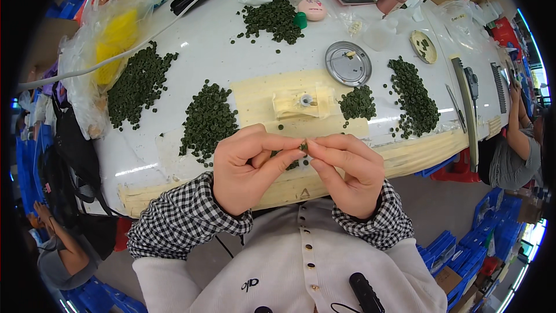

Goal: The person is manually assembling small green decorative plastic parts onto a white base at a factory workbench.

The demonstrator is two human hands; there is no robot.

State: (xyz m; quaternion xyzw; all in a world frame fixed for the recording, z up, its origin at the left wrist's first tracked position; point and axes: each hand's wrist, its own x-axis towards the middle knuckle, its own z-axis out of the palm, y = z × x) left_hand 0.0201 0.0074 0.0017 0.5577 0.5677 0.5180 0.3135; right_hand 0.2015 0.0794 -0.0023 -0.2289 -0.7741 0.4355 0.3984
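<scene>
Above the table's near edge, my left hand (246,165) and my right hand (350,171) meet fingertip to fingertip. Both are closed in a pinch on a small dark green piece (303,146), mostly hidden by the fingers. Under the hands a few loose green pieces (292,165) lie on the table. Just beyond stands a block wrapped in yellowish tape (289,105), with a small metal fitting (306,100) on top. A pile of small round green pieces (208,120) lies left of my hands, and a smaller green pile (357,103) sits right of the block.
More green piles lie at the left (139,84), the back (275,20) and the right (414,98). A round metal lid (347,64) and a cream dish (423,47) stand beyond. A white cable (116,58) crosses the left side. Tweezers (456,107) lie right. Other people work at both sides.
</scene>
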